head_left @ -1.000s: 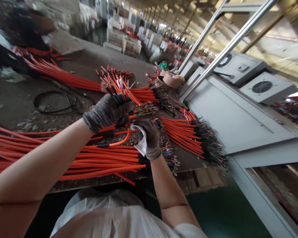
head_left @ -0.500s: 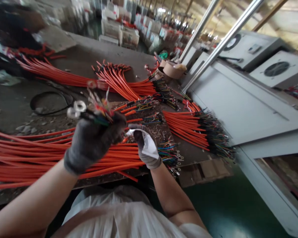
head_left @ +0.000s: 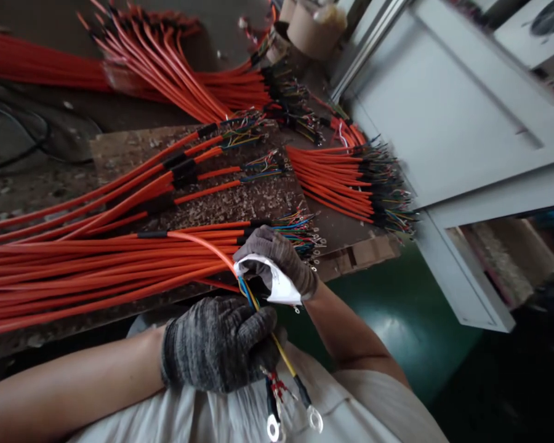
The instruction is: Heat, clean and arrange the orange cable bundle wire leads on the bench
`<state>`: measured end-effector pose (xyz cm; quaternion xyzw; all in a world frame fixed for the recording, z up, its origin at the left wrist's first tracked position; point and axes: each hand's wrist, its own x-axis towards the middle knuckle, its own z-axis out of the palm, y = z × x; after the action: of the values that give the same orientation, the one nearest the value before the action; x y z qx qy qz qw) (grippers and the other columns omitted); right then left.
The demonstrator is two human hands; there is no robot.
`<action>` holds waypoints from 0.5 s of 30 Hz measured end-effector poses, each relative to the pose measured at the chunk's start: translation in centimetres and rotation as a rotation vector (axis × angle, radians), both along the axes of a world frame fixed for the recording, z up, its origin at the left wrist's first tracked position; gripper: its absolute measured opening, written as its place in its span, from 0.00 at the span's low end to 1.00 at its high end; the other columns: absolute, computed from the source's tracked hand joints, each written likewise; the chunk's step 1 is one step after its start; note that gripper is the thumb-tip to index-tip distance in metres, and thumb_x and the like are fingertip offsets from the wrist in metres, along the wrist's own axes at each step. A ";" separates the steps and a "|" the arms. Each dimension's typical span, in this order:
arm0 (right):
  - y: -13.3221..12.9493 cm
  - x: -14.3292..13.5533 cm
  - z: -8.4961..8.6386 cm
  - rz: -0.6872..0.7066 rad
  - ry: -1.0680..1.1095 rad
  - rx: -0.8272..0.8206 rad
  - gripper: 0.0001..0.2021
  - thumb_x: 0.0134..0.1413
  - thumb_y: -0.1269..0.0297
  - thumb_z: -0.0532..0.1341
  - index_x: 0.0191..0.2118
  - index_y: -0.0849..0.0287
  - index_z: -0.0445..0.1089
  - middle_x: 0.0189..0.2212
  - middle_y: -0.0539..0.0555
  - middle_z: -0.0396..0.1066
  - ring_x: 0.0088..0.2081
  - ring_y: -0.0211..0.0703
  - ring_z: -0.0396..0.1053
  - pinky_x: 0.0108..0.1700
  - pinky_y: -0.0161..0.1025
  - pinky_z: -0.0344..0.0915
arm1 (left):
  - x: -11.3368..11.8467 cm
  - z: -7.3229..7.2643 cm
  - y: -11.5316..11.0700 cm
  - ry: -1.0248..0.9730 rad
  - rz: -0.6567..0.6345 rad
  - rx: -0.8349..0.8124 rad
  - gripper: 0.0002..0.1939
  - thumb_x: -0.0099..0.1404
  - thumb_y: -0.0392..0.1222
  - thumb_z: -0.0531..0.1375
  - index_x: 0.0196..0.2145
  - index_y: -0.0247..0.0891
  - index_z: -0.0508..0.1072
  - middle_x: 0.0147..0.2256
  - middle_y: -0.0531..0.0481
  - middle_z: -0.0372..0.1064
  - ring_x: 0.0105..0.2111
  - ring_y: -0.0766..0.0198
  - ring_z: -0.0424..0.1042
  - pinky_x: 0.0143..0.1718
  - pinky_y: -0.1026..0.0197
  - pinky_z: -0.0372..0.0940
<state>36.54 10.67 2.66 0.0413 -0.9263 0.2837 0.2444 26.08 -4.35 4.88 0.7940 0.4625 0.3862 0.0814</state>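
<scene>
Both my hands wear grey knitted gloves. My left hand (head_left: 216, 344) is closed around the loose coloured wires (head_left: 282, 355) at the end of an orange cable (head_left: 207, 245). These wires hang down past my fingers and end in ring terminals (head_left: 314, 419), with short red-tipped wires (head_left: 277, 386) beside them. My right hand (head_left: 279, 249) has its fingers curled on a white strip (head_left: 282, 284), whether paper, cloth or tape I cannot tell. One end of that strip meets the cable where the orange sheath stops. My right fingertips are partly hidden behind it.
More orange cables (head_left: 96, 283) lie along the bench under my hands. Other bundles lie behind (head_left: 166, 67) and to the right (head_left: 332, 184). A scrap-covered board (head_left: 240, 203) is among them. A brown tape roll (head_left: 314, 31) and a grey cabinet (head_left: 443, 111) stand beyond.
My left hand has come down and towards my body, and the wire ends now point downward instead of up. My right hand still has the white strip. The view has tipped downward.
</scene>
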 end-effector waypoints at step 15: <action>0.7 0.6 1.6 -0.174 -0.024 -0.635 0.10 0.59 0.57 0.61 0.31 0.54 0.77 0.28 0.51 0.74 0.37 0.44 0.73 0.40 0.44 0.73 | -6.8 2.5 3.8 -0.378 0.160 -0.172 0.17 0.65 0.54 0.59 0.43 0.40 0.72 0.39 0.45 0.76 0.33 0.61 0.77 0.32 0.63 0.72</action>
<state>37.15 11.33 4.22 -0.1197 -0.7945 0.5368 0.2576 19.32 -0.59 7.39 0.6584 0.5317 0.4926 0.2032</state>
